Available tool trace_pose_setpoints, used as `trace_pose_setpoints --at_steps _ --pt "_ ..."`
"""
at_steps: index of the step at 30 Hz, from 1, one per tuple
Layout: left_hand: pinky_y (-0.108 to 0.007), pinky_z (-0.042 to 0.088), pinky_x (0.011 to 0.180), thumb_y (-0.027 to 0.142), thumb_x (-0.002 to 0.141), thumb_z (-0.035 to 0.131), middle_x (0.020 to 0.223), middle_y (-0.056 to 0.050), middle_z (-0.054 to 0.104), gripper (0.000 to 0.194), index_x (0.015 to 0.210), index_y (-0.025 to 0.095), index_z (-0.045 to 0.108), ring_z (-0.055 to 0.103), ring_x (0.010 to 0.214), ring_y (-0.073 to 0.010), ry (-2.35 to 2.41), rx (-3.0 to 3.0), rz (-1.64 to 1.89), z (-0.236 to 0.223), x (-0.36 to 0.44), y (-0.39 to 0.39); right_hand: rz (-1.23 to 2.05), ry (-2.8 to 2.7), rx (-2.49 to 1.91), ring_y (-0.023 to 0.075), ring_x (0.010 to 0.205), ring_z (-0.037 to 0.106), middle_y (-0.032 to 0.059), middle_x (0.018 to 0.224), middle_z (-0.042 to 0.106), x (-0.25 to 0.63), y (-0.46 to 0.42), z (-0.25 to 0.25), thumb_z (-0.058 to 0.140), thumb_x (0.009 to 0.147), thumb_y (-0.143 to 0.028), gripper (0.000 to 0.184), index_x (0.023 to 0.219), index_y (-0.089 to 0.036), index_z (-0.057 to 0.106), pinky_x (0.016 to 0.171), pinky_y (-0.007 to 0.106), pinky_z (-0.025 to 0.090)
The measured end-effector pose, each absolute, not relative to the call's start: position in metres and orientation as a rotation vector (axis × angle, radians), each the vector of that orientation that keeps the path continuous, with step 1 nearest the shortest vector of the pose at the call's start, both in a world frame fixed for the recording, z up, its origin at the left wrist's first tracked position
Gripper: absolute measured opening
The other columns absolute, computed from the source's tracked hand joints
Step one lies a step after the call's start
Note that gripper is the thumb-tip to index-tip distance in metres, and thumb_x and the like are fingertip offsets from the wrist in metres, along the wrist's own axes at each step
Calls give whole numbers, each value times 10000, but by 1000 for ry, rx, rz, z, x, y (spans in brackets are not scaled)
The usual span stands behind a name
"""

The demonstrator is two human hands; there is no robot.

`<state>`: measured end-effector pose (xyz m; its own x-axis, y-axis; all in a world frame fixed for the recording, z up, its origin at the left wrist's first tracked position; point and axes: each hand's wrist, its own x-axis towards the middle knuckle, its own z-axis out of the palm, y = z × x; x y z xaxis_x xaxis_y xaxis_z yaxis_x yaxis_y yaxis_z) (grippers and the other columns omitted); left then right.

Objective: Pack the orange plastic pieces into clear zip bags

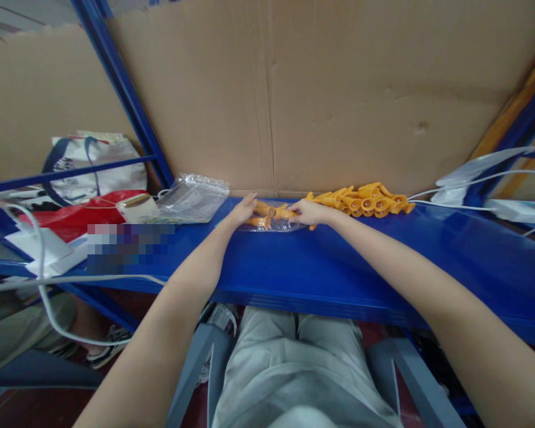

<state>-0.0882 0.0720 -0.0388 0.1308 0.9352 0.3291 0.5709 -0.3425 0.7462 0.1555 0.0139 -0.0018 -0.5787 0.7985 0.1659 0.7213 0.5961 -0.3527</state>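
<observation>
A clear plastic bag lies on the blue shelf with several orange-yellow plastic parts in it. My left hand is closed at the bag's left end, its fingertips against the film. At the right end, my right hand is closed on the bag's edge, beside the tip of one part; its fingers partly hide what they grip. Just beyond my right hand, a pile of similar orange-yellow parts with flared, hollow ends rests against the cardboard.
A stack of clear bags lies to the left, near a tape roll, a red bag and a white tote. White cables hang over the left edge. Cardboard walls the back; blue posts stand at the sides.
</observation>
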Motion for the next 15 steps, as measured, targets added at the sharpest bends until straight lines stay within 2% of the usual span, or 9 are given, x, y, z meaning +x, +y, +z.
trace_pose_setpoints --at_steps 4,7,11,15 --pt "-410 373 1125 205 940 442 1487 -103 480 481 1418 168 478 448 1367 -246 1347 1690 1155 -30 -79 56 566 -2350 -1137 100 599 534 -31 665 624 155 23 -7 598 750 -137 136 811 -146 720 682 263 454" --pt "-423 493 1007 251 967 450 1412 -116 554 489 1453 203 421 586 1222 -251 1253 1502 1134 -25 -71 45 600 -2288 -1149 108 575 538 -20 634 619 155 25 -10 604 757 -148 131 806 -133 725 661 269 462" --pt "-391 574 854 310 982 445 1298 -96 633 462 1440 261 422 661 1087 -243 1189 1380 1095 -20 -60 34 534 -2272 -1120 183 721 625 18 777 713 151 25 -13 689 740 -188 139 856 -146 754 762 335 491" --pt "-396 579 817 338 994 404 1183 -85 688 426 1413 264 437 681 1022 -241 1177 1372 1075 -20 -55 31 461 -2338 -1123 240 866 659 22 848 751 145 27 -17 720 756 -249 201 942 -188 764 845 363 486"
